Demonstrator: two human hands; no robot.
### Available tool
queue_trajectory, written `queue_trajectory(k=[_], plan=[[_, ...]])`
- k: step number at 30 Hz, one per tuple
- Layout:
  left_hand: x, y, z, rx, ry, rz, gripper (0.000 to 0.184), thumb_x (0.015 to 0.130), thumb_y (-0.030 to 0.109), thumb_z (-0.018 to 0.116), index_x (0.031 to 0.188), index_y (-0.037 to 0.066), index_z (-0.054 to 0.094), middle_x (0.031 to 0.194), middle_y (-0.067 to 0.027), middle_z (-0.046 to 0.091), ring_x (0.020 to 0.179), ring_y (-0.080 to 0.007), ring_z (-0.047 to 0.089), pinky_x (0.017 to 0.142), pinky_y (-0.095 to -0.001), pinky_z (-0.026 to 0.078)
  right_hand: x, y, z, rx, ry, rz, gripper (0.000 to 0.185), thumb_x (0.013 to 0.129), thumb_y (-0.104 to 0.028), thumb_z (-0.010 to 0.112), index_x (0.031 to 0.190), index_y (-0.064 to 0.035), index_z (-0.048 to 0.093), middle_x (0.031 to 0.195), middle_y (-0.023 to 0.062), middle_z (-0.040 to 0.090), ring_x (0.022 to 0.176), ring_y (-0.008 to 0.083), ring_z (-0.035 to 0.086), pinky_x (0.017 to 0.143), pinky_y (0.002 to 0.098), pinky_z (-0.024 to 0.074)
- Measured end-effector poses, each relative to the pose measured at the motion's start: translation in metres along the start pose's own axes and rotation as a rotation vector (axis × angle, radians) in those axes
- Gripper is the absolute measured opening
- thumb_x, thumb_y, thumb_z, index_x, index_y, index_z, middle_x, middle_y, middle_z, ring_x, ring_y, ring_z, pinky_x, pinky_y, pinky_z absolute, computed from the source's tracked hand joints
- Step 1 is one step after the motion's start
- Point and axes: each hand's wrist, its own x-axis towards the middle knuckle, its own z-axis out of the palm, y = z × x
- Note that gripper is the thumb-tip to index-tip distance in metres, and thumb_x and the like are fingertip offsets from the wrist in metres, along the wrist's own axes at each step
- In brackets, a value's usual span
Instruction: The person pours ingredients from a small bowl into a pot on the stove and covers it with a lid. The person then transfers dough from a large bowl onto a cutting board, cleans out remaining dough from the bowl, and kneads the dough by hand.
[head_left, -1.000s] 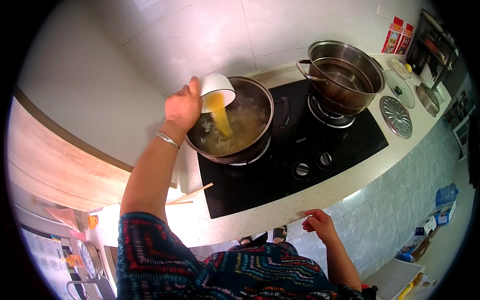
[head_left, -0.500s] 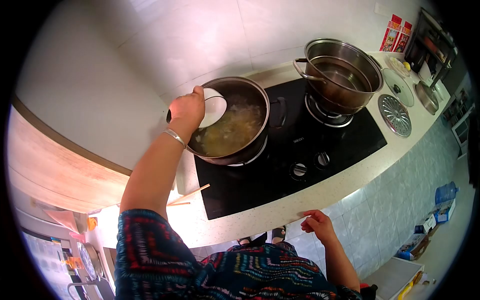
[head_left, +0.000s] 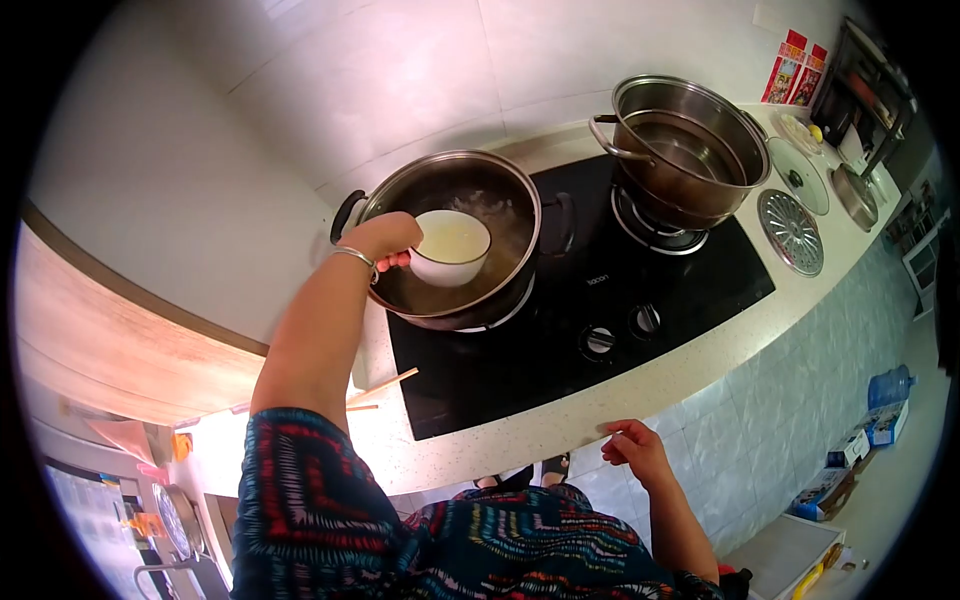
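Head view: my left grip is grasping a white bowl by its left side, fingers bending against the wall just below the dark rim. I am holding the bowl inside the mouth of the left pot, its opening facing up and pale yellowish liquid sitting in it. Whitish bits are showing in the pot beyond the bowl; I am not quite making out whether the bowl's base is touching the pot's liquid. A silver bracelet is circling my left wrist.

My right grip is hanging released, fingers loosely curling near the front edge of the tabletop.

The left pot is standing on the black stove, and a second pot is standing over the right burner. Chopsticks are lying left of the stove, while a perforated disc and a glass lid are resting to its right.
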Motion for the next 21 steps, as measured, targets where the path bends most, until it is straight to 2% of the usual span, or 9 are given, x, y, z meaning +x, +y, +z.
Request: queue_trajectory(k=[5, 8, 10, 11, 12, 14, 15, 17, 21], plan=[[0.010, -0.019, 0.000, -0.432, -0.038, 0.009, 0.014, 0.072, 0.011, 0.045, 0.077, -0.001, 0.050, 0.057, -0.0096, 0.048, 0.043, -0.0140, 0.043, 0.032, -0.0265, 0.029, 0.001, -0.009, 0.004, -0.011, 0.001, 0.009, 0.018, 0.085, -0.011, 0.049, 0.100, -0.0022, 0.053, 0.077, 0.0086, 0.061, 0.066, 0.0148, 0.060, 0.060, 0.0249, 0.0502], [0.008, -0.024, 0.000, -0.541, 0.031, 0.242, 0.021, 0.073, 0.007, 0.044, 0.091, -0.004, 0.047, 0.065, -0.0106, 0.051, 0.046, -0.0168, 0.048, 0.033, -0.0303, 0.032, 0.002, -0.013, 0.004, -0.024, 0.007, 0.014, 0.018, 0.085, -0.011, 0.049, 0.100, -0.0019, 0.053, 0.077, 0.0091, 0.061, 0.066, 0.0155, 0.060, 0.060, 0.0252, 0.0500], [0.000, -0.020, -0.004, -0.433, 0.217, 0.323, 0.026, 0.074, 0.008, 0.044, 0.098, -0.004, 0.042, 0.071, -0.0119, 0.053, 0.051, -0.0174, 0.053, 0.033, -0.0298, 0.033, 0.001, -0.017, 0.005, -0.035, 0.007, 0.006, 0.018, 0.084, -0.011, 0.049, 0.100, -0.0017, 0.053, 0.077, 0.0093, 0.061, 0.066, 0.0157, 0.060, 0.059, 0.0253, 0.0499], [-0.003, -0.018, -0.008, -0.296, 0.276, 0.289, 0.025, 0.075, 0.010, 0.043, 0.097, -0.003, 0.044, 0.077, -0.0167, 0.057, 0.066, -0.0233, 0.060, 0.042, -0.0352, 0.042, 0.001, -0.018, 0.005, -0.039, 0.009, 0.002, 0.018, 0.084, -0.011, 0.050, 0.099, -0.0015, 0.052, 0.076, 0.0095, 0.061, 0.065, 0.0159, 0.060, 0.059, 0.0254, 0.0498], [-0.003, -0.019, -0.008, -0.301, 0.281, 0.285, 0.025, 0.075, 0.010, 0.043, 0.097, -0.003, 0.044, 0.077, -0.0167, 0.057, 0.066, -0.0233, 0.060, 0.042, -0.0352, 0.042, 0.002, -0.019, 0.005, -0.045, 0.005, -0.001, 0.018, 0.084, -0.011, 0.050, 0.099, -0.0015, 0.052, 0.076, 0.0095, 0.061, 0.065, 0.0159, 0.060, 0.059, 0.0254, 0.0498], [0.000, -0.022, -0.008, 0.147, 0.699, 0.312, 0.025, 0.076, 0.010, 0.042, 0.099, -0.001, 0.043, 0.088, -0.0209, 0.059, 0.079, -0.0292, 0.059, 0.061, -0.0397, 0.047, 0.004, -0.017, 0.004, -0.048, 0.002, -0.018, 0.019, 0.084, -0.011, 0.049, 0.099, -0.0014, 0.052, 0.076, 0.0096, 0.061, 0.065, 0.0159, 0.060, 0.059, 0.0254, 0.0498], [-0.007, -0.019, -0.009, 0.146, 0.704, 0.306, 0.025, 0.076, 0.010, 0.042, 0.099, -0.001, 0.043, 0.088, -0.0209, 0.059, 0.079, -0.0292, 0.059, 0.061, -0.0397, 0.047, 0.004, -0.018, 0.005, -0.051, -0.005, -0.021, 0.019, 0.084, -0.011, 0.049, 0.099, -0.0014, 0.052, 0.076, 0.0096, 0.061, 0.065, 0.0159, 0.060, 0.059, 0.0254, 0.0498], [-0.027, -0.011, -0.014, 0.197, 0.718, 0.218, 0.026, 0.078, 0.009, 0.039, 0.103, 0.001, 0.040, 0.093, -0.0217, 0.058, 0.088, -0.0331, 0.056, 0.076, -0.0419, 0.044, 0.004, -0.021, 0.006, -0.055, 0.002, -0.023, 0.018, 0.084, -0.011, 0.050, 0.099, -0.0012, 0.053, 0.074, 0.0093, 0.060, 0.064, 0.0156, 0.060, 0.058, 0.0250, 0.0497], [-0.034, -0.016, -0.019, 0.301, 0.815, 0.272, 0.028, 0.079, 0.007, 0.038, 0.106, 0.002, 0.037, 0.089, -0.0197, 0.060, 0.082, -0.0324, 0.058, 0.070, -0.0414, 0.047, 0.007, -0.021, 0.006, -0.075, -0.008, -0.042, 0.018, 0.084, -0.011, 0.049, 0.098, -0.0012, 0.053, 0.073, 0.0090, 0.060, 0.063, 0.0153, 0.060, 0.057, 0.0246, 0.0497]])
